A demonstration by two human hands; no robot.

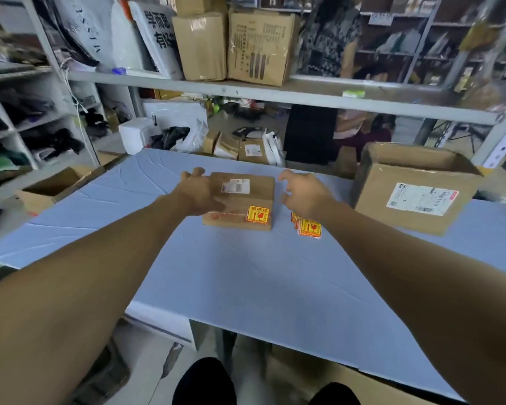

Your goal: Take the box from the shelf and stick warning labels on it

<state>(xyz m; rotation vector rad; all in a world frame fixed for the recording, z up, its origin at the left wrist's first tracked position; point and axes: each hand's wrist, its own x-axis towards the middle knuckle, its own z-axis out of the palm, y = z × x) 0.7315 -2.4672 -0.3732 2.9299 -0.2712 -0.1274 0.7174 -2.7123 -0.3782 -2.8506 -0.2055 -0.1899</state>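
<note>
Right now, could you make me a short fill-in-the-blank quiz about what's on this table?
1. The small box already carries a yellow warning label on its ____ face.
2. The left hand rests on the ____.
3. The spare labels lie on the table under the ____ hand.

Missing words: front; box; right

A pale blue counter [246, 273] is holding a small brown box [246, 200] near its far side. A little pile of yellow stickers [308, 228] is lying just beside the box, and a big open box [415, 188] is sitting further right.
</note>
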